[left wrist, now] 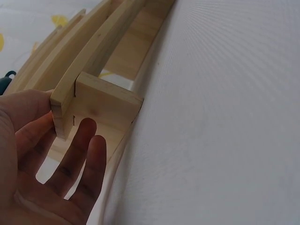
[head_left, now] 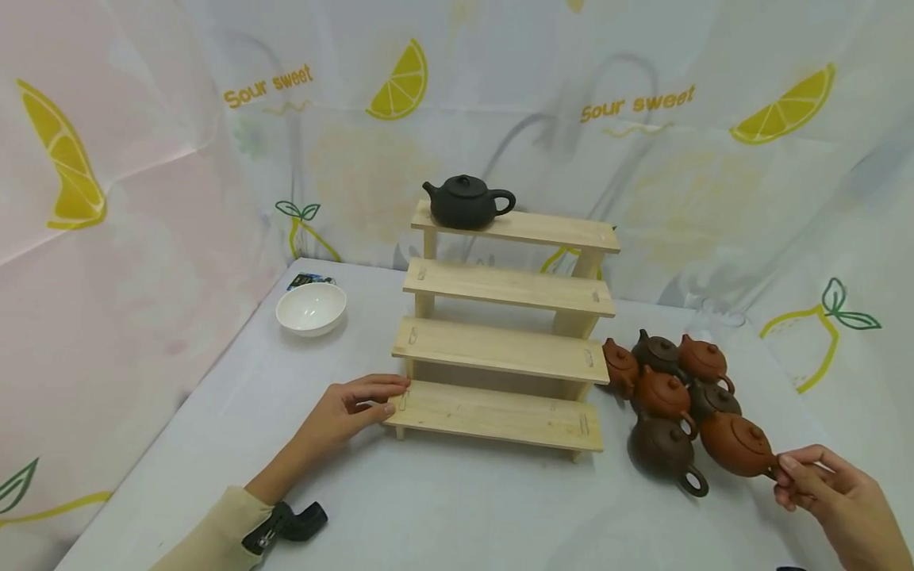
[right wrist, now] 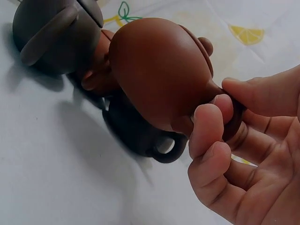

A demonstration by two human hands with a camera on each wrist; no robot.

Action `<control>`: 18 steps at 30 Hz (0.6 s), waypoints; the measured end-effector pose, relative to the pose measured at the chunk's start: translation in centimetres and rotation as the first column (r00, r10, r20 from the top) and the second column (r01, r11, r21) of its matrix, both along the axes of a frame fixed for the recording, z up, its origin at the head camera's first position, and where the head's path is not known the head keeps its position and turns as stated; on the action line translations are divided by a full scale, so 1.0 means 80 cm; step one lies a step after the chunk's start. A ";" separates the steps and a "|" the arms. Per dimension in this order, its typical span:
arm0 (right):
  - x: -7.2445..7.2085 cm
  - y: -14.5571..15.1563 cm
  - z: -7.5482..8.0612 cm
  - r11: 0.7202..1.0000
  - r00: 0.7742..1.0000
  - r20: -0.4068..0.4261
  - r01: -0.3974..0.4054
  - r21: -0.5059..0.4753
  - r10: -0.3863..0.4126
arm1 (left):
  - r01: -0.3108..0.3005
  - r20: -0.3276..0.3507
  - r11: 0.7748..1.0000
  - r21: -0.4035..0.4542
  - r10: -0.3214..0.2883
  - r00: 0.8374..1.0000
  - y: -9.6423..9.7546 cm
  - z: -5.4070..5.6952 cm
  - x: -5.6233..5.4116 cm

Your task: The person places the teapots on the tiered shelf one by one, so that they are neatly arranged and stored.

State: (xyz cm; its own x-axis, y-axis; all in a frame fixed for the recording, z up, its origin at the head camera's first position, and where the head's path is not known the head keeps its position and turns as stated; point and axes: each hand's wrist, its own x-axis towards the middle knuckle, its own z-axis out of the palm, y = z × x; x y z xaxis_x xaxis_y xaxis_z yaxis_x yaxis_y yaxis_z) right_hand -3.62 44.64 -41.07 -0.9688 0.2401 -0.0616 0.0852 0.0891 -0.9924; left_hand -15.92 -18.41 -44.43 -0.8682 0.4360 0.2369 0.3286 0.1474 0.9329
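Observation:
At the right, my right hand [head_left: 831, 488] grips the handle of a reddish-brown clay teapot [head_left: 739, 444]. In the right wrist view that teapot [right wrist: 159, 75] shows its rounded underside, tilted, with the thumb and curled fingers around its handle. My left hand [head_left: 360, 408] holds the left end of the lowest board of a stepped wooden stand [head_left: 493, 416]. The left wrist view shows the thumb and index finger at the end of the board [left wrist: 58, 105], the other fingers loosely bent below. A black teapot [head_left: 464, 202] sits on the left of the top step.
Several brown and reddish teapots cluster right of the stand, among them a dark brown teapot [head_left: 664, 448] at the front. A white bowl [head_left: 312, 309] stands on the left of the white-covered table [head_left: 400, 507]. Printed cloth [head_left: 500, 87] hangs behind.

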 end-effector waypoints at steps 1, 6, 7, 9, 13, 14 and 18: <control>-0.001 0.000 0.002 1.000 1.000 0.003 -0.005 0.005 0.005 | 0.000 -0.002 1.000 0.001 0.000 1.000 0.000 0.000 0.000; -0.006 -0.003 0.015 0.999 0.999 -0.016 -0.040 0.007 0.040 | 0.008 -0.022 1.000 0.011 -0.008 1.000 0.002 -0.003 -0.001; -0.007 -0.004 0.019 0.999 0.999 -0.024 -0.046 0.005 0.046 | 0.010 -0.023 1.000 0.012 -0.010 1.000 0.002 -0.003 -0.001; -0.010 -0.008 0.025 0.997 0.996 -0.062 -0.070 -0.020 0.069 | 0.007 -0.016 1.000 0.009 -0.007 1.000 0.002 -0.003 0.000; -0.018 -0.021 0.038 0.990 0.979 -0.168 -0.127 -0.061 0.116 | -0.010 0.002 1.000 -0.010 0.010 1.000 0.000 -0.002 0.002; -0.021 -0.024 0.042 0.988 0.973 -0.193 -0.138 -0.067 0.123 | -0.011 0.005 1.000 -0.013 0.011 1.000 0.000 -0.001 0.002; -0.032 -0.034 0.059 0.981 0.950 -0.274 -0.175 -0.077 0.148 | -0.007 0.006 1.000 -0.013 0.007 1.000 -0.001 0.000 0.002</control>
State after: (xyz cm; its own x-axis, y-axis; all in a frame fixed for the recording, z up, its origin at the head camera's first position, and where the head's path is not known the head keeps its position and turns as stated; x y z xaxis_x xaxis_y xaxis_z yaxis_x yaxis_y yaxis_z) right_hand -6.22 41.92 -36.36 -0.9785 0.0846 0.1882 -0.1905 -0.0204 -0.9815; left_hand -15.72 -18.48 -44.44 -0.8726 0.4331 0.2258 0.3218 0.1622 0.9328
